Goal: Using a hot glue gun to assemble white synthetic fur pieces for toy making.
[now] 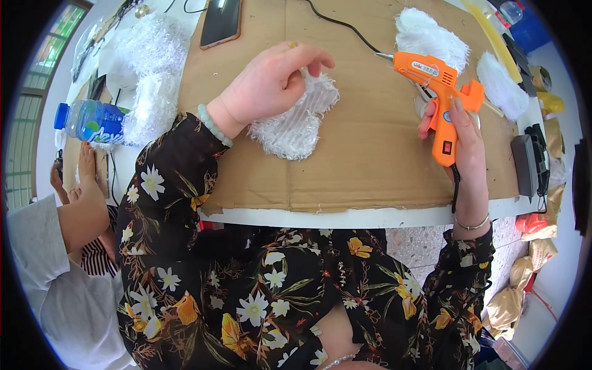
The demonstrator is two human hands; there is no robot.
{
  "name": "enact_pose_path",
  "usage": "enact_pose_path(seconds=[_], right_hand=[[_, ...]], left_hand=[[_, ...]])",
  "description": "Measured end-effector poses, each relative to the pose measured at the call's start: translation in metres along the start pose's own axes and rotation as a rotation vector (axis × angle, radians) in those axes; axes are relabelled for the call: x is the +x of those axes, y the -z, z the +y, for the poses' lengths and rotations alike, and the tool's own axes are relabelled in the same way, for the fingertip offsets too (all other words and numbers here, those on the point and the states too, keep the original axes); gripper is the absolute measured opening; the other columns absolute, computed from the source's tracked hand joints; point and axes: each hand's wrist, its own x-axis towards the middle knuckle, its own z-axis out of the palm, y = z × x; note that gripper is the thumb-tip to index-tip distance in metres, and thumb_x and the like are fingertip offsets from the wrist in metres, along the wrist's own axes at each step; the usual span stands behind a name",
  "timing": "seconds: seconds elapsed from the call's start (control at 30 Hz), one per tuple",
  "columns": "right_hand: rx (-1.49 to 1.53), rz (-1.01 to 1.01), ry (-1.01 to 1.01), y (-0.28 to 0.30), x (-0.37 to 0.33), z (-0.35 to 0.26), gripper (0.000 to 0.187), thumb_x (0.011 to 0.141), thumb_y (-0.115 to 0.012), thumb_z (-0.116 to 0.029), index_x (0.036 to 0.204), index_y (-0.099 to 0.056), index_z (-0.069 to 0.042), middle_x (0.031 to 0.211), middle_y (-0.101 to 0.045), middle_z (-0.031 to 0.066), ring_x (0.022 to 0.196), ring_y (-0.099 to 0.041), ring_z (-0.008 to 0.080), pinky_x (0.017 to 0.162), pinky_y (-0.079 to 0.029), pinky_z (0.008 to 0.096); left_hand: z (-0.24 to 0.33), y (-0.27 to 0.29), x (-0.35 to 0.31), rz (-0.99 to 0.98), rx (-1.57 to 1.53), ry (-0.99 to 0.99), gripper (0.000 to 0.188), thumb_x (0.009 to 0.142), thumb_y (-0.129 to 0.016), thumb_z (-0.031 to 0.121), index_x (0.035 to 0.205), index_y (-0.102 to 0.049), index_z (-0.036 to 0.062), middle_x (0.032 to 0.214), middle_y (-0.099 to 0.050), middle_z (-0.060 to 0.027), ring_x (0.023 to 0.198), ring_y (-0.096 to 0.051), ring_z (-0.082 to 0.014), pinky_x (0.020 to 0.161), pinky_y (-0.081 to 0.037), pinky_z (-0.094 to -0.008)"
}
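My right hand (465, 139) grips an orange hot glue gun (441, 105) by its handle, fingers on the trigger side. Its metal nozzle points left, and a black cord hangs from the handle's base. My left hand (268, 86) hovers over a fluffy white fabric piece (296, 126) with ribbed rows, which lies on the cardboard sheet (357, 179). The fingers of that hand bend loosely, thumb apart from them, and nothing shows between them. Part of the fabric piece is hidden beneath the hand.
More white fluffy pieces lie at the far right (431, 40) and right edge (502, 86). A phone (221, 23) rests at the back. On the left are a blue-capped bottle (92, 120), a fluffy white form (154, 74) and another person's arm (83, 213). A grey box (525, 165) with black cable sits right.
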Motion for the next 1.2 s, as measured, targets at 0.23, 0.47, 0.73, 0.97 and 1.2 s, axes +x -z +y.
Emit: enact_pose_path(seconds=[0.23,0.47,0.73,0.97,1.2], right_hand=[[0.031,0.058,-0.020,0.000,-0.002,0.001,0.041,0.099,-0.040,-0.038,0.100,-0.055,0.000,0.081,-0.059,0.0098,0.071,-0.058,0.0155,0.067,-0.046,0.0285],[-0.010,0.038,-0.024,0.000,-0.001,0.002,0.042,0.099,-0.040,-0.039,0.100,-0.055,0.000,0.079,-0.060,0.0101,0.070,-0.058,0.0156,0.067,-0.046,0.0281],[-0.006,-0.038,-0.021,0.003,0.002,0.003,0.041,0.099,-0.040,-0.037,0.102,-0.055,0.001,0.082,-0.060,0.0097,0.072,-0.059,0.0158,0.067,-0.047,0.0286],[-0.019,-0.122,-0.001,-0.006,0.006,0.000,0.037,0.099,-0.044,-0.034,0.107,-0.055,0.000,0.091,-0.061,0.0076,0.075,-0.062,0.0144,0.066,-0.049,0.0282],[-0.061,-0.219,0.057,-0.004,0.005,0.003,0.038,0.099,-0.044,-0.035,0.112,-0.053,0.000,0.096,-0.060,0.0074,0.076,-0.062,0.0142,0.065,-0.051,0.0278]], left_hand=[[0.007,-0.011,0.010,-0.123,0.111,-0.198,0.040,0.071,-0.047,-0.007,0.106,-0.059,0.0081,0.086,-0.066,-0.0030,0.099,-0.056,-0.0270,0.087,-0.045,-0.0371],[-0.003,-0.002,0.000,-0.166,0.135,-0.193,0.039,0.072,-0.049,-0.005,0.106,-0.060,0.0105,0.082,-0.065,-0.0004,0.095,-0.058,-0.0255,0.088,-0.045,-0.0372],[0.017,0.015,-0.009,0.164,0.195,-0.078,0.036,0.073,-0.065,0.008,0.109,-0.060,0.0104,0.094,-0.063,-0.0058,0.090,-0.059,-0.0264,0.082,-0.047,-0.0370],[0.056,0.004,-0.070,0.032,0.412,0.296,0.060,0.069,-0.076,0.022,0.123,-0.052,0.0120,0.103,-0.063,-0.0099,0.099,-0.059,-0.0315,0.086,-0.046,-0.0378],[0.033,0.029,-0.084,0.019,0.442,0.263,0.059,0.073,-0.068,0.011,0.128,-0.048,0.0135,0.110,-0.063,-0.0121,0.111,-0.055,-0.0342,0.096,-0.042,-0.0430]])
